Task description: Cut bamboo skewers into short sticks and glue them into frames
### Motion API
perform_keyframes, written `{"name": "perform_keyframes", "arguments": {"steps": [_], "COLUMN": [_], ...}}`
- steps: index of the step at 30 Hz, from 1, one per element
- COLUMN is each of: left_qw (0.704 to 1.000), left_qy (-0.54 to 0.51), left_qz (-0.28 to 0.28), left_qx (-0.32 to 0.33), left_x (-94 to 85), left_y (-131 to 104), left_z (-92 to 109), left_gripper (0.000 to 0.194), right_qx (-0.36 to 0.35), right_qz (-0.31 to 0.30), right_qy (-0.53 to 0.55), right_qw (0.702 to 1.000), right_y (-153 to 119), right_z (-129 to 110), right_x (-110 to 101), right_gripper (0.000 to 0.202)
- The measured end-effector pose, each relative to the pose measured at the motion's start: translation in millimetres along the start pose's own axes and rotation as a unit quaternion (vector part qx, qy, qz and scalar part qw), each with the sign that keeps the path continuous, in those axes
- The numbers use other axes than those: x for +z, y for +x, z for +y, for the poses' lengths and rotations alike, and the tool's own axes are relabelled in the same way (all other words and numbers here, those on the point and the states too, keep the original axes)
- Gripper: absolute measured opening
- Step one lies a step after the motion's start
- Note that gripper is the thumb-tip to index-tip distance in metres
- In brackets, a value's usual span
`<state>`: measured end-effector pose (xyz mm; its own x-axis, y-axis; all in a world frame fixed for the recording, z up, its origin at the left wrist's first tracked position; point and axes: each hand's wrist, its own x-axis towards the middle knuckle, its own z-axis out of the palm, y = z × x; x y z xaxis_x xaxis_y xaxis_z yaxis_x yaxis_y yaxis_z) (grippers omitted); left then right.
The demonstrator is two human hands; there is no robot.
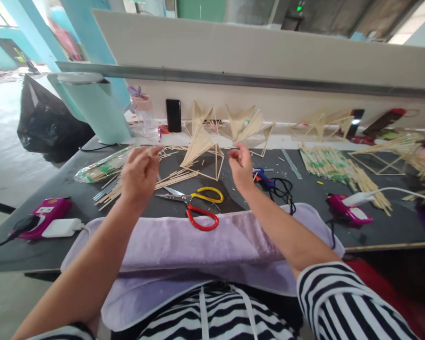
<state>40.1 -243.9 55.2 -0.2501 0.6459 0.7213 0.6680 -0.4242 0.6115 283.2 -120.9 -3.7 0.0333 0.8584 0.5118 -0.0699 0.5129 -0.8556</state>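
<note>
My left hand (141,172) hovers over the left part of the table, fingers loosely bent and apart, with nothing visible in it. Thin wooden sticks (179,178) lie just beside and below it. My right hand (241,166) is raised at the right of a stick frame (201,146) with fanned sticks; its fingers are half curled and no object shows between them. Between the hands lie scissors (191,200) with one yellow and one red handle, blades pointing left. A blue glue gun (264,178) with a black cord rests right of my right wrist.
A lilac towel (198,245) covers the table's front edge. More stick frames (250,123) stand along the back near a black phone (173,115). Stick bundles (326,165) lie at right. Magenta power blocks (53,215) sit at both sides; a teal bin (92,106) is at left.
</note>
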Motion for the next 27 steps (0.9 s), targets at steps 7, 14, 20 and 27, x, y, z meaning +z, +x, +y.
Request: {"name": "perform_keyframes", "arguments": {"steps": [7,14,20,27], "left_qw": [0.865,0.802,0.798,0.856], "left_qy": [-0.424,-0.480,-0.485,-0.282], "left_qz": [-0.011,-0.042,-0.078,-0.327], "left_qx": [-0.266,-0.352,-0.348,-0.284], "left_x": [36.2,61.8,65.9,79.7], "left_y": [33.3,13.8,5.9,-24.8], "left_z": [1.5,-35.1,-38.7,1.1], "left_gripper": [0.023,0.022,0.021,0.018], "right_qx": [-0.072,0.006,-0.023,-0.183], "right_qz": [-0.247,-0.339,-0.366,-0.428], "right_qy": [-0.135,-0.183,-0.229,-0.310], "right_qw": [0.957,0.923,0.902,0.829], "right_y": [-47.9,-57.8,-59.4,-62.6], "right_z": [-2.9,5.9,-3.2,-7.7], "right_x": [20.7,14.7,14.2,17.5], "right_gripper": [0.026,0.025,0.038,0.041]}}
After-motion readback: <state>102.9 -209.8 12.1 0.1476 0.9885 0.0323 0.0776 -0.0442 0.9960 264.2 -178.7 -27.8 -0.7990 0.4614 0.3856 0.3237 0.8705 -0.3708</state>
